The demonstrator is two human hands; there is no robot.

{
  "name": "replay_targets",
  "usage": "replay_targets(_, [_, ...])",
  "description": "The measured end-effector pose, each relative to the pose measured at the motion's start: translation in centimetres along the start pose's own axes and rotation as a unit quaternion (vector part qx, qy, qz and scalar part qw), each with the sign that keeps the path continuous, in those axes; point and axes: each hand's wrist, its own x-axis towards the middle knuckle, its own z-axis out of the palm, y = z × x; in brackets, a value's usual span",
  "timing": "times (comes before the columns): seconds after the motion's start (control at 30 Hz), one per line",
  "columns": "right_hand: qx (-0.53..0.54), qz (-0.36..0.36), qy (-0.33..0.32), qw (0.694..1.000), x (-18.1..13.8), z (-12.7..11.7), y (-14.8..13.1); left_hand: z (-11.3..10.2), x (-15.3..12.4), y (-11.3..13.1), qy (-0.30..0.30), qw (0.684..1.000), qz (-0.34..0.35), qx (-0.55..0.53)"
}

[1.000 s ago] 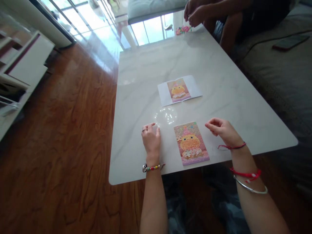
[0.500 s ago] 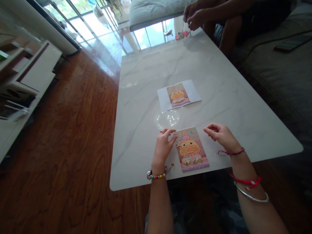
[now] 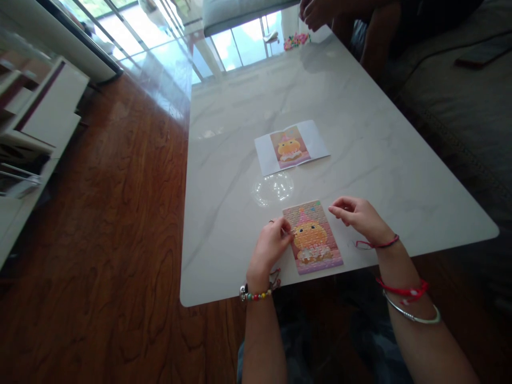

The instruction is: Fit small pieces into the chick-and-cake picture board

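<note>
A jigsaw puzzle (image 3: 314,240) with an orange cartoon animal and a cake lies flat on the white marbled table (image 3: 224,229), near its front edge. My left hand (image 3: 269,246) is at the puzzle's left side, fingers bent and pinched together over the edge; whatever is between the fingertips is too small to make out. Just off the upper right of the puzzle hovers my right hand (image 3: 358,216), its thumb and fingers drawn together, with nothing visible in them. Beyond both hands rests a creased white sheet (image 3: 316,140) printed with the same picture.
At the table's far end, another person's hands (image 3: 314,13) are held above a small heap of colourful bits (image 3: 296,41). A dark phone-like object (image 3: 482,55) lies on the sofa (image 3: 444,106) at right. A white cabinet (image 3: 52,109) stands across the wooden floor (image 3: 132,192).
My left hand has moved down along the puzzle's left edge, and its parted fingers have closed there. My right hand has shifted slightly toward the puzzle. The view has tilted a little.
</note>
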Motion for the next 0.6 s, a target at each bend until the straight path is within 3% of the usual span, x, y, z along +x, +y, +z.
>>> replay_targets(0.13, [0.001,-0.011,-0.128,0.992,-0.3,1.3,-0.5,-0.1,-0.2,0.4,0.002,0.993,-0.04,-0.113])
replay_targets(0.23, [0.039,-0.009,-0.196,0.98,-0.7,2.6,-1.0,0.1,-0.4,0.5,-0.016,0.97,-0.058,-0.237])
replay_targets(0.37, [0.061,-0.026,-0.23,0.971,-1.1,3.6,-1.2,0.5,-0.8,0.5,-0.065,0.947,-0.088,-0.303])
replay_targets(0.6, [-0.007,-0.033,-0.244,0.969,-1.2,3.5,-0.6,0.6,-1.2,0.4,-0.134,0.941,-0.112,-0.29])
